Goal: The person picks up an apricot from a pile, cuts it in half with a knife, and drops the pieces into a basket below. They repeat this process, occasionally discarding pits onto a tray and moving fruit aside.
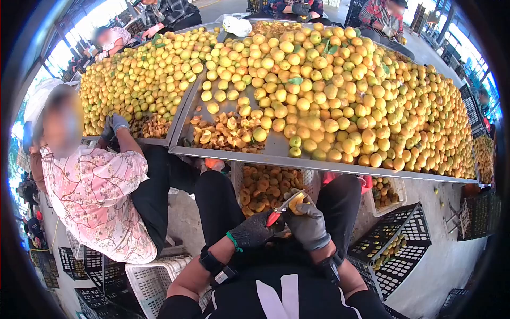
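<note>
My left hand [251,232], in a dark knit glove with a green cuff edge, is closed round a red-handled metal tool [273,217]. The tool's metal end reaches up to a cut apricot [297,201]. Grey-gloved, my right hand [309,227] grips that apricot, its orange flesh showing between the fingers. Both hands are close together over my lap. Just beyond them, between my knees, a white crate [238,183] holds many apricot halves [263,186].
A metal-rimmed table [319,165] heaped with whole apricots [340,101] spans the front, with cut pieces [226,130] near its edge. A co-worker [95,191] sits at my left. Black crates [396,250] stand right, a white basket [154,282] lower left. Other people work across the table.
</note>
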The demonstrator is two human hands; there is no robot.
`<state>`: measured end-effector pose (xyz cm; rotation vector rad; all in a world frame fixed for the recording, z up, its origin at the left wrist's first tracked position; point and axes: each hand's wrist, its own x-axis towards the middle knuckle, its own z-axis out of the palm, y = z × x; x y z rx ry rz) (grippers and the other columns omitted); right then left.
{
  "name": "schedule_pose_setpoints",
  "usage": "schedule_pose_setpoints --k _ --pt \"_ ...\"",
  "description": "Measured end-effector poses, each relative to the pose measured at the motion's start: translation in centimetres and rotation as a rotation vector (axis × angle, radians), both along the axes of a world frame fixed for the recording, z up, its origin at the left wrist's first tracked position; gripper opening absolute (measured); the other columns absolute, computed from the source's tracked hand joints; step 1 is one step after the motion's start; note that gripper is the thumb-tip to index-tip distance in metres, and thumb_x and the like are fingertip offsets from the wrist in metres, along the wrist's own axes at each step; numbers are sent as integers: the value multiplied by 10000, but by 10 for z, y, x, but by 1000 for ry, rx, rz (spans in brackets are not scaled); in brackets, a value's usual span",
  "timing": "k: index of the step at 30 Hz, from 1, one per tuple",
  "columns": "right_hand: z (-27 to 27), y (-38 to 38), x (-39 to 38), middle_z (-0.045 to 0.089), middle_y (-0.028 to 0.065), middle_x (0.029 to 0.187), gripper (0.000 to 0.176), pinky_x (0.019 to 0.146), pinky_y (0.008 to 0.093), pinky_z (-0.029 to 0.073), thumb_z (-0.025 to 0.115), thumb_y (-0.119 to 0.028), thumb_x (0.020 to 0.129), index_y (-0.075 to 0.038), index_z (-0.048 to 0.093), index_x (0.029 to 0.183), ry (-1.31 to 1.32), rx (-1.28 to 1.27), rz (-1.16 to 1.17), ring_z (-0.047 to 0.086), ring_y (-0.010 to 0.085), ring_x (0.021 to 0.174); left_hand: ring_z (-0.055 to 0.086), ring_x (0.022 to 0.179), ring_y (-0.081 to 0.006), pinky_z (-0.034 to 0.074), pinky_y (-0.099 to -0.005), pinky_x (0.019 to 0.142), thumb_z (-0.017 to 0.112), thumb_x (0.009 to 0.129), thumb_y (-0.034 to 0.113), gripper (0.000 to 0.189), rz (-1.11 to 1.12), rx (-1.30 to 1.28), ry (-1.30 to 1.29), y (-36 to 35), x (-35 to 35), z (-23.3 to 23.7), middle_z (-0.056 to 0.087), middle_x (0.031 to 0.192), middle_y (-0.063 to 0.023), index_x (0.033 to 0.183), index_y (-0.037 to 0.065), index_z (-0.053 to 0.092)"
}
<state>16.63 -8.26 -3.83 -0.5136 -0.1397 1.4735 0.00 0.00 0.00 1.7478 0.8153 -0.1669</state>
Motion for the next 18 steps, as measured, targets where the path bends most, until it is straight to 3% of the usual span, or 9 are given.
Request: schedule_pose_setpoints --k 3,5,9,11,12,13,15,17,18 --pt "8 5 2 580 113 1102 408 935 439 468 520 -78 857 -85 520 1264 -54 -34 -6 566 281 1085 618 971 -325 472 -401 864 673 836 430 495 72 12 -59 4 -2 -10 634 1018 -191 1121 40 564" --pt "14 6 7 592 117 1100 427 894 393 494 531 -69 858 -75 513 1284 -73 -199 -12 591 255 1037 618 954 -324 477 -392 848 645 874 322 357 19 220 -185 8 -1 -16 635 1005 -174 1066 26 591" --pt "-22 10 23 600 106 1120 448 870 354 514 574 -52 846 -72 519 1291 -238 -298 25 615 233 980 616 924 -316 480 -389 831 612 896 226 236 170 168 -247 11 -1 -16 632 967 -157 1013 22 604" --pt "-47 14 29 604 86 1143 467 848 328 525 618 -32 829 -69 532 1286 -1127 -229 21 633 228 950 613 899 -302 482 -388 813 598 904 183 176 313 85 -316 10 -5 -23 626 913 -143 983 26 601" --pt "-45 16 30 616 71 1110 448 869 335 517 638 0 814 -30 552 1253 -1211 -199 -5 609 203 994 613 899 -302 482 -388 813 598 904 183 176 315 91 -316 9 -7 -26 626 913 -143 983 26 601" --pt "-44 19 29 616 71 1110 448 869 335 517 638 0 814 -30 552 1253 -1210 -190 -7 609 203 994 613 856 -285 486 -381 784 600 904 185 170 329 104 -362 9 -8 -28 617 872 -128 970 28 596" --pt "-37 20 28 610 70 1093 429 883 348 511 632 0 830 -30 543 1248 -432 -284 135 601 203 989 614 813 -268 490 -374 754 602 904 186 165 342 122 -408 11 -8 -25 609 831 -114 956 30 591" --pt "-45 21 25 602 94 1109 368 845 342 542 585 -2 864 -49 541 1226 -316 -191 126 628 238 957 526 685 -104 456 -275 621 621 890 112 71 459 -50 -276 11 -7 -14 544 777 9 927 70 578" --pt "-38 22 25 603 94 1107 338 840 349 545 583 -19 876 -45 541 1211 -102 -162 132 630 238 954 526 685 -104 456 -275 621 621 890 112 71 458 -47 -276 11 -6 -8 544 777 9 927 70 578"
